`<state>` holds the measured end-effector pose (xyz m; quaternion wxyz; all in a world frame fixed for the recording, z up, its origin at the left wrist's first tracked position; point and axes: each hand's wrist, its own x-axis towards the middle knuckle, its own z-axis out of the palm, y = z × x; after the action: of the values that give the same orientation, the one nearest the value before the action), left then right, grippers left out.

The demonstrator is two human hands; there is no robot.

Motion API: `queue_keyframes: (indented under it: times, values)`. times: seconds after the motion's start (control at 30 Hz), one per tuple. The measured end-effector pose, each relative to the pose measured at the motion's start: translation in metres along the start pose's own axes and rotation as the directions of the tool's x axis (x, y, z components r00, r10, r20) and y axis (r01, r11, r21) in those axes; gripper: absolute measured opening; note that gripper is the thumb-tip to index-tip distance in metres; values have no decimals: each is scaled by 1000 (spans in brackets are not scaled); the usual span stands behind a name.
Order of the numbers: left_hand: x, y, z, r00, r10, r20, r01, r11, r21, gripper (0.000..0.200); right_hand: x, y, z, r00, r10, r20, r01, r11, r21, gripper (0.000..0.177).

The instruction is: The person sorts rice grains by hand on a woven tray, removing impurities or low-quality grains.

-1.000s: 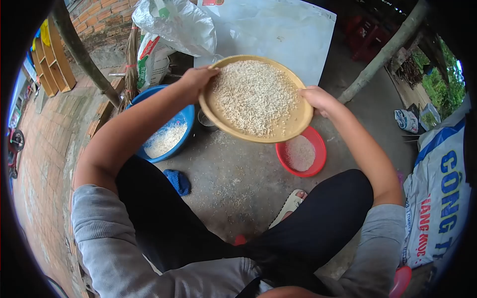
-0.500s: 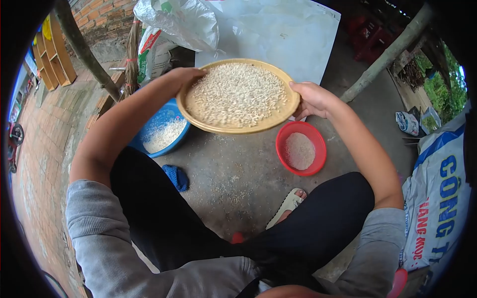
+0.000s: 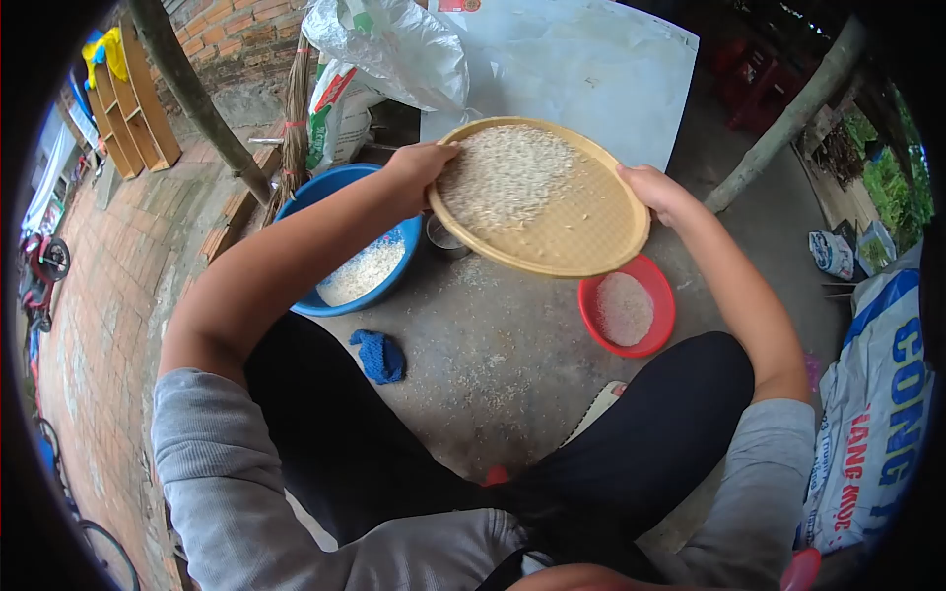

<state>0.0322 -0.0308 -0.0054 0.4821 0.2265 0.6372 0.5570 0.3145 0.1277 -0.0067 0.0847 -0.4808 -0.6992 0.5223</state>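
A round, woven winnowing tray [image 3: 581,241] is held up in front of me, tilted. Pale grains [image 3: 507,177], which look like rice, are bunched and blurred on its left side, while its right side shows bare weave. My left hand [image 3: 422,169] grips the left rim and my right hand [image 3: 654,189] grips the right rim, with the fingers partly hidden beneath. Below and to the left is a blue basin [image 3: 411,258] with whitish grain in it. Under the tray's right edge stands a red basin [image 3: 662,333] holding finer, pinkish-beige grain.
Scattered grains lie on the concrete floor [image 3: 473,345]. A blue cloth [image 3: 379,357] rests near my left knee. Sacks and clear plastic [image 3: 394,49] stand at the back beside a pale board [image 3: 591,79]. A large printed sack [image 3: 867,414] is at the right. Wooden poles [image 3: 192,94] rise nearby.
The tray has shifted right in view and tipped differently. Its grains, spread over most of it before, are now gathered toward the left. The camera view has shifted slightly too.
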Motion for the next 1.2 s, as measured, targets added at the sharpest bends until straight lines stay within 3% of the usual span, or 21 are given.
queue_keyframes:
  times: [0.1, 0.17, 0.23, 0.3, 0.33, 0.37, 0.43, 0.47, 0.5, 0.57, 0.6, 0.7, 0.8, 0.83, 0.87, 0.9, 0.97, 1.03, 1.07, 1.17, 1.2]
  values:
    - [6, 10, -19, 986, 168, 14, -168, 986, 18, 26, -15, -19, 20, 1000, -2, 26, 3, 1000, -31, 46]
    - [15, 22, -58, 945, -54, 321, 63, 998, -18, 27, -30, -33, 32, 998, 11, 61, -6, 997, -78, 46]
    - [14, 16, -55, 970, -168, 178, 172, 985, -11, 29, -30, -41, 34, 993, -16, 120, 22, 998, -51, 44]
    - [33, -8, -37, 993, -106, 52, 109, 992, -64, 29, -23, -31, 19, 1000, -19, 0, 19, 997, -74, 43]
    - [14, -7, -15, 997, -78, 9, 79, 981, -178, 29, -1, -11, 3, 1000, 15, 16, -15, 999, -35, 43]
    - [11, -6, -5, 993, -116, -13, 112, 982, -154, 29, 18, 6, -4, 998, 49, 32, -49, 999, -2, 43]
    - [15, 3, -21, 1000, -9, 3, 9, 1000, 13, 31, -12, -18, 17, 999, 53, 8, -53, 999, -8, 43]
    - [8, 13, -35, 991, 37, 127, -41, 999, 29, 33, -28, -30, 29, 998, 61, -15, -62, 998, -19, 43]
    - [22, 19, -57, 967, -83, 242, 80, 997, 21, 33, -33, -35, 35, 995, 21, 96, -23, 999, 25, 43]
    - [36, 15, -79, 930, -164, 328, 163, 986, 33, 32, -42, -46, 43, 978, 4, 206, -6, 1000, 7, 43]
    - [31, 12, -68, 958, -174, 230, 175, 984, 16, 31, -39, -45, 38, 978, 1, 208, -2, 1000, 5, 43]
    - [18, -4, -19, 980, -196, 31, 198, 976, -89, 28, -8, -11, 10, 995, 103, -9, -102, 991, 83, 43]
    - [16, 3, -15, 994, -65, 86, 64, 998, 8, 30, -11, -9, 13, 993, 82, -79, -77, 995, 65, 41]
    - [13, 13, -31, 989, -26, 142, 18, 998, 59, 32, -27, -25, 25, 999, 44, -24, -45, 998, -44, 40]
    - [22, 17, -49, 948, -102, 301, 98, 995, 29, 32, -38, -34, 32, 999, 11, 35, -6, 989, -146, 39]
    - [11, 23, -54, 939, -117, 323, 123, 992, 2, 32, -39, -36, 32, 1000, 11, 29, -6, 989, -150, 39]
    - [9, 23, -46, 960, -182, 214, 170, 983, 74, 32, -40, -38, 33, 1000, 13, 10, -12, 999, -41, 41]
    - [26, 1, -28, 980, -124, 153, 135, 989, -63, 31, -25, -21, 9, 1000, 21, -21, -21, 1000, -9, 41]
    - [4, 5, -3, 994, -103, 38, 105, 993, -60, 30, -14, -7, 0, 998, 37, -47, -36, 999, 24, 41]
    - [9, 10, -9, 997, 14, 77, -15, 1000, 5, 29, -20, -10, 14, 997, 47, -59, -47, 999, 7, 39]
    - [30, 13, -32, 980, 24, 197, -38, 997, 72, 29, -31, -20, 23, 998, 36, -47, -38, 998, -46, 39]
